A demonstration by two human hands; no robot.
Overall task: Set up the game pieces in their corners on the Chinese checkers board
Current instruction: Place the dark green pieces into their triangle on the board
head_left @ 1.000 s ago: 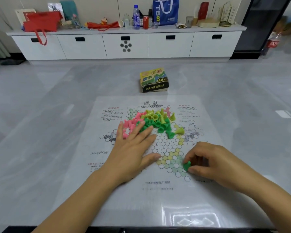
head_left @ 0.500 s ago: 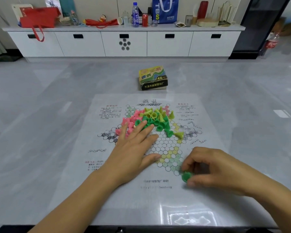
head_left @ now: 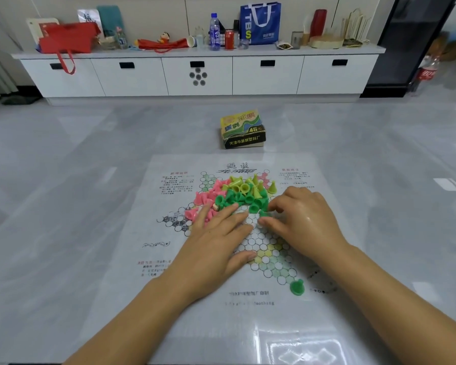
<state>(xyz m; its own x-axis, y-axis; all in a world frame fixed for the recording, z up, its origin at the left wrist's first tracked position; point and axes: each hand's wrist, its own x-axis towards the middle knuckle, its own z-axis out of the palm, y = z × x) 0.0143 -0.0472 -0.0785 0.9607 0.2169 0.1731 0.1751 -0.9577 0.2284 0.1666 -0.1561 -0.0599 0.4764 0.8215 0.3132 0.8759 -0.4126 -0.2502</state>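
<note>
A paper Chinese checkers board (head_left: 248,306) lies flat on the grey floor. Pink pieces (head_left: 204,200), green pieces (head_left: 244,198) and yellow pieces (head_left: 244,184) sit heaped together on its far half. One green piece (head_left: 297,287) stands alone at the tip of the near corner. My left hand (head_left: 216,241) rests flat on the board, fingers spread, touching the pink and green pieces. My right hand (head_left: 304,219) reaches into the heap, thumb and forefinger closing around a green piece (head_left: 263,213) at the pile's near edge.
The yellow and green game box (head_left: 242,130) stands on the floor just beyond the board. A long white low cabinet (head_left: 198,75) with bags, bottles and cans on top runs along the back wall. A cola bottle (head_left: 428,72) stands at the far right.
My right hand let go of the green piece at the near corner and moved up to the heap. The left hand stayed flat on the board.
</note>
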